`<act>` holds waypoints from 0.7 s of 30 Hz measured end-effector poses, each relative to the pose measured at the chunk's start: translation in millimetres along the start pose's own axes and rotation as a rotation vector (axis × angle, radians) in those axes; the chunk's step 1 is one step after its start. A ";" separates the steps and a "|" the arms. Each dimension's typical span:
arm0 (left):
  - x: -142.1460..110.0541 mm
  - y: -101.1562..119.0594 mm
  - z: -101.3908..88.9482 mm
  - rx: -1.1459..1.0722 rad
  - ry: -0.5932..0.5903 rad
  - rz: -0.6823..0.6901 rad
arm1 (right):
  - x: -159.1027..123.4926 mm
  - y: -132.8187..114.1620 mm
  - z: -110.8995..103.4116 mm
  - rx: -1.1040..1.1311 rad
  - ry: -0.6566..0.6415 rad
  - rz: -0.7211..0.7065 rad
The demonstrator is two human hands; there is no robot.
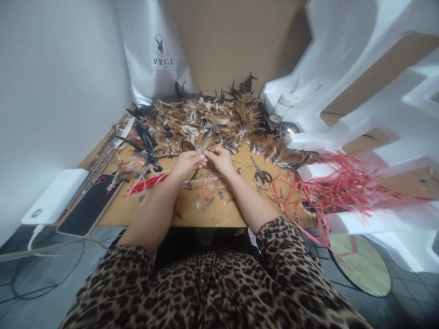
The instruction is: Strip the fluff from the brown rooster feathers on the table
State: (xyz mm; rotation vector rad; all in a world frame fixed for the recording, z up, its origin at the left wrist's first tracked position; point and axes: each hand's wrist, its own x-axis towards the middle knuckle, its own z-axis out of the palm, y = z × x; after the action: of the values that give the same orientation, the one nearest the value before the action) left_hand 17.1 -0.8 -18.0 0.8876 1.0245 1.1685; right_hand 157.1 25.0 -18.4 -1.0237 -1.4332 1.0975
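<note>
My left hand [189, 163] and my right hand [220, 160] meet over the table, each pinching the base of a small bunch of brown feathers [203, 143]. The bunch fans upward, away from me, between my fingertips. Right behind it spreads a large heap of brown, white and black feathers [192, 116]. Black-handled scissors [261, 171] lie to the right of my right hand, blades pointing away. A red strip [147, 183] rests beside my left forearm. Loose feather scraps [209, 194] are scattered on the table below my hands.
At the left edge lie a phone [89, 205] and a white power bank [55, 196] with a cable. Red ribbons [346, 187] tangle over white foam pieces [360, 224] on the right. A printed silver-white bag [154, 50] stands at the back. A round stool [361, 265] is below right.
</note>
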 end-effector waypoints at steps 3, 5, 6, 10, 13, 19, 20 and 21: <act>1.1 -0.2 -0.7 0.032 0.030 0.022 | -2.0 -2.6 1.2 0.034 -0.032 0.026; 1.7 -0.3 -1.0 0.045 0.045 0.043 | -3.0 -5.0 2.7 0.136 -0.039 0.068; 1.9 -0.5 -1.1 0.049 0.051 0.053 | -3.3 -5.8 3.3 0.198 -0.039 0.094; 2.7 -1.8 -2.1 0.066 0.052 0.081 | -3.0 -6.5 4.8 0.310 -0.024 0.167; 3.1 -3.5 -2.9 0.076 0.035 0.095 | -3.4 -5.2 4.7 0.287 -0.041 0.168; 2.4 -5.5 -2.6 0.131 0.014 0.085 | -2.6 -0.9 2.0 0.145 0.002 0.119; 2.2 -5.5 -2.5 0.139 0.005 0.080 | -2.2 -0.3 1.6 0.128 0.005 0.113; 1.9 -5.6 -2.6 0.147 -0.005 0.076 | -1.8 0.2 1.3 0.117 0.004 0.110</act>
State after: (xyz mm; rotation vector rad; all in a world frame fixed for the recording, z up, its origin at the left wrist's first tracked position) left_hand 16.5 0.2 -24.3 1.0526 1.0909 1.1647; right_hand 156.0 23.2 -19.1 -1.0295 -1.3059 1.2435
